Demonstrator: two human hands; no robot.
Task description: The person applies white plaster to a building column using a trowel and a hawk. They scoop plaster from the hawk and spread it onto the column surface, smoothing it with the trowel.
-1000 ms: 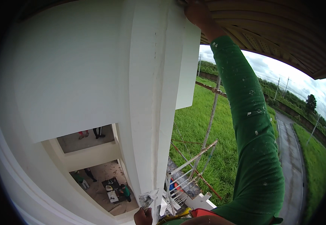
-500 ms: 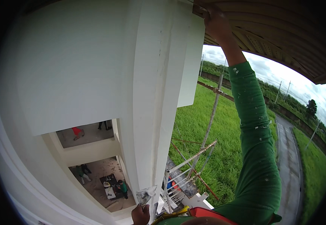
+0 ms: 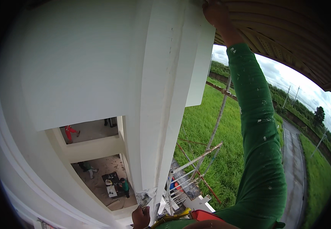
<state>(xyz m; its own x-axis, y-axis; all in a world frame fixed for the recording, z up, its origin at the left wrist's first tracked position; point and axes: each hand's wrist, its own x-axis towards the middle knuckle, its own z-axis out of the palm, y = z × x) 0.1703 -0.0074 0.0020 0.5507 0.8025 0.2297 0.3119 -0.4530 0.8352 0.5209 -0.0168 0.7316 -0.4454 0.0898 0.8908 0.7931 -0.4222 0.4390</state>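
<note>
High at the top edge, my right hand (image 3: 215,14) is closed against the upper end of the pale wall column (image 3: 161,76), just under the roof eave. What its fingers hold is cut off by the frame edge and dark. My right arm, in a green paint-spotted sleeve (image 3: 258,114), stretches straight up. Low in the picture, my left hand (image 3: 141,216) is closed on a putty knife (image 3: 146,195), its broad blade smeared with white and grey putty. The blade is beside the column's lower part; its handle is mostly hidden in my fist.
Brown ribbed roofing (image 3: 287,34) hangs overhead at right. Scaffold poles (image 3: 218,114) and a white railing (image 3: 178,187) stand below, over grass (image 3: 203,126). Through wall openings, far below, people are around a dark table (image 3: 111,186). A road (image 3: 293,168) runs at right.
My right hand has risen slightly and moved further into the top edge. The view has shifted a little, so the wall sits further right. My left hand keeps hold of the putty knife.
</note>
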